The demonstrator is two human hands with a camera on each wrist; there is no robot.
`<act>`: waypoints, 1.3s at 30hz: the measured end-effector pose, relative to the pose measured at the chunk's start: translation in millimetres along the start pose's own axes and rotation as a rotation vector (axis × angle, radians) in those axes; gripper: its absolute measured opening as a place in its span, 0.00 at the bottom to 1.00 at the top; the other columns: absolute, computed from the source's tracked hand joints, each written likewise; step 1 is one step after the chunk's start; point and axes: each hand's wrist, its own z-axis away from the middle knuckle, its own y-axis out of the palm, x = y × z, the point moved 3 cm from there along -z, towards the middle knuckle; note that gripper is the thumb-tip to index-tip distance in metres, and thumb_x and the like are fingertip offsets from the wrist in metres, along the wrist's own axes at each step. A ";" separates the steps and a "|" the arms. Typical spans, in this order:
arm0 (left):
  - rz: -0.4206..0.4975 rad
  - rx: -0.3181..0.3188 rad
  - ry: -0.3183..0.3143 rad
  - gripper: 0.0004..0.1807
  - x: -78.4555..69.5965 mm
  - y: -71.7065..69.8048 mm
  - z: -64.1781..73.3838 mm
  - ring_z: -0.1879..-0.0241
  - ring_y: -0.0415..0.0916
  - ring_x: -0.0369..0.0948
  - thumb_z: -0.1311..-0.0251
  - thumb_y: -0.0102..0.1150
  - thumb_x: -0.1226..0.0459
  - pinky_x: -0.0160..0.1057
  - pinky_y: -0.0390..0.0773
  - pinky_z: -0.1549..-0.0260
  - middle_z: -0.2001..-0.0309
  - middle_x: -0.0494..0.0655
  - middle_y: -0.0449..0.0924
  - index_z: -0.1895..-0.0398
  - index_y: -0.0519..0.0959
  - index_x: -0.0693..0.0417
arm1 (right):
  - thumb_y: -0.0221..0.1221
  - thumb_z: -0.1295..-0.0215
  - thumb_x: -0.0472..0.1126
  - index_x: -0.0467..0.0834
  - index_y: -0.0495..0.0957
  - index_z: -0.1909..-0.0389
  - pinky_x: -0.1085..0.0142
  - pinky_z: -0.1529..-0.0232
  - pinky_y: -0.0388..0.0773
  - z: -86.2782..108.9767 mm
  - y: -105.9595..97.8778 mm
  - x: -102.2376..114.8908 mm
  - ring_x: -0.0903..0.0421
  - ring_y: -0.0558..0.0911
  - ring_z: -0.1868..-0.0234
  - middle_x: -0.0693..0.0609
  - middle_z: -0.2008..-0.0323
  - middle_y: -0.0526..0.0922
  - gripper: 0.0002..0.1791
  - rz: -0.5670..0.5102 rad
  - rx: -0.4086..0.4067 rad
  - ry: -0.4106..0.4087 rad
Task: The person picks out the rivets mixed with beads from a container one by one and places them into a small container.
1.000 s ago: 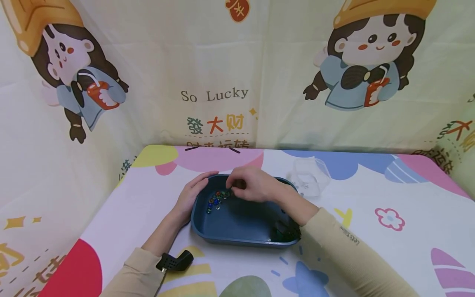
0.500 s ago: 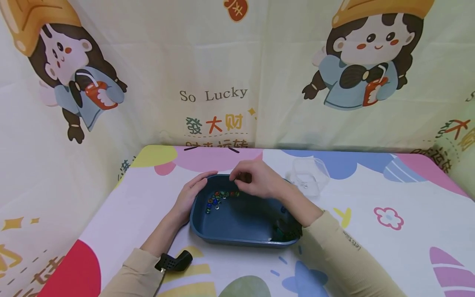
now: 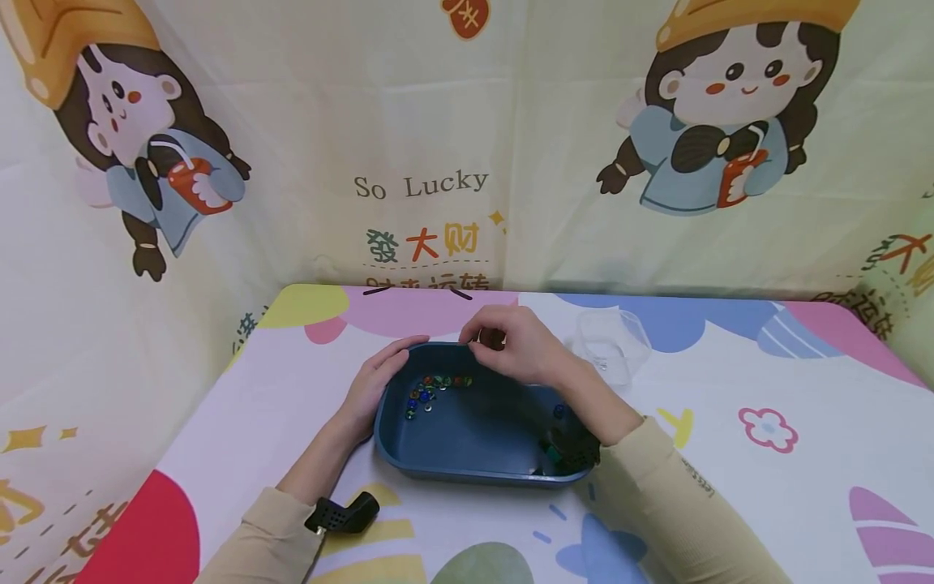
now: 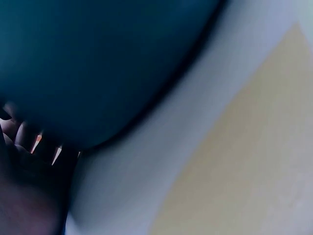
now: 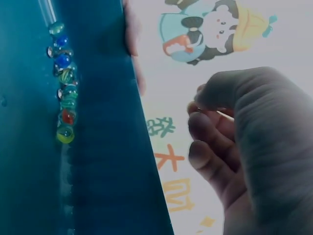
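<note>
A dark blue rectangular tray (image 3: pixel 467 438) stands on the table. Glass marbles (image 3: pixel 438 381) in green, red and blue lie in a bent row at its back left corner; in the right wrist view the marbles (image 5: pixel 66 93) line up beside the tray wall. One blue marble (image 3: pixel 559 411) lies apart near the right end. My left hand (image 3: pixel 372 389) rests along the tray's left end with fingers extended, its fingers (image 4: pixel 24 137) against the outer wall. My right hand (image 3: pixel 518 349) is above the back rim, fingers loosely bent, thumb near the index finger, no marble showing between them.
A clear plastic box (image 3: pixel 609 349) stands behind the tray to the right. A black wrist camera (image 3: pixel 343 513) is on the left sleeve, another black device (image 3: pixel 576 450) by the right wrist. A printed curtain (image 3: pixel 438 122) hangs behind the table.
My right hand has moved away from the marble row, up and to the right, uncovering the row's right end. My left hand and the tray have stayed in place.
</note>
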 end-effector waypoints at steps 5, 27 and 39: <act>-0.005 0.004 0.009 0.25 -0.1 0.1 -0.3 0.32 0.66 0.51 0.20 0.38 0.56 0.52 0.65 0.33 0.31 0.55 0.69 0.27 0.68 0.57 | 0.65 0.40 0.27 0.38 0.84 0.62 0.65 0.73 0.77 -1.0 -8.9 1.1 0.59 0.76 0.73 0.50 0.67 0.84 0.06 0.019 -0.047 -0.007; 0.027 0.004 0.009 0.24 0.0 1.2 0.2 0.33 0.68 0.49 0.20 0.39 0.56 0.42 0.69 0.36 0.32 0.53 0.71 0.28 0.69 0.56 | 0.65 0.38 0.28 0.41 0.84 0.63 0.63 0.69 0.78 4.4 -43.0 2.9 0.58 0.76 0.71 0.55 0.69 0.82 0.06 0.075 -0.014 0.104; 0.020 -0.004 0.013 0.24 1.8 1.0 -0.7 0.31 0.65 0.49 0.20 0.39 0.58 0.52 0.61 0.31 0.31 0.55 0.69 0.28 0.68 0.58 | 0.64 0.38 0.27 0.40 0.85 0.61 0.64 0.68 0.78 20.8 -66.1 1.5 0.57 0.77 0.70 0.48 0.66 0.85 0.07 0.147 -0.041 0.145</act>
